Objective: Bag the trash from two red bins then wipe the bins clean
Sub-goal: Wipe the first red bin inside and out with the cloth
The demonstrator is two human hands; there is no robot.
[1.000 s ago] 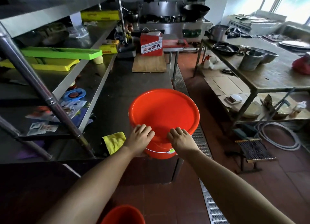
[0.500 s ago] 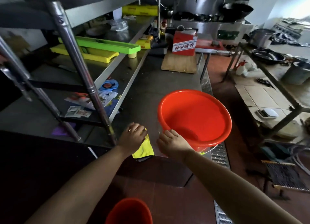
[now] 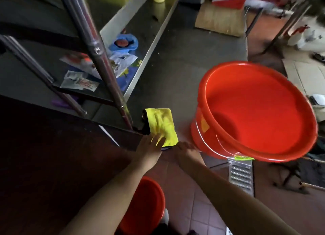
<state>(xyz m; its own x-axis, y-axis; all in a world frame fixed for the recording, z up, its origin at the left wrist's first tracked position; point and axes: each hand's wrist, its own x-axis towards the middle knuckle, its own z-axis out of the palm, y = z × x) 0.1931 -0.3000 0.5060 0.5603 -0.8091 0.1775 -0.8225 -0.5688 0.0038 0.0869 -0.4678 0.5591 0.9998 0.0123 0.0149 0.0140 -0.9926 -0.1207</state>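
two red bins [image 3: 255, 111] [image 3: 146, 204], one yellow cloth [image 3: 161, 125], two hands [image 3: 149, 146] [image 3: 186, 150]

I see bare bench [image 3: 184, 58] mid-frame; the shelf post [image 3: 98, 58] at left and bin [image 3: 255, 109] at right hem it in.

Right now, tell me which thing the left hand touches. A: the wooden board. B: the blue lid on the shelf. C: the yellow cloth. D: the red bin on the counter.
C: the left hand lays its fingers on the near edge of the yellow cloth, apart from the red bin.
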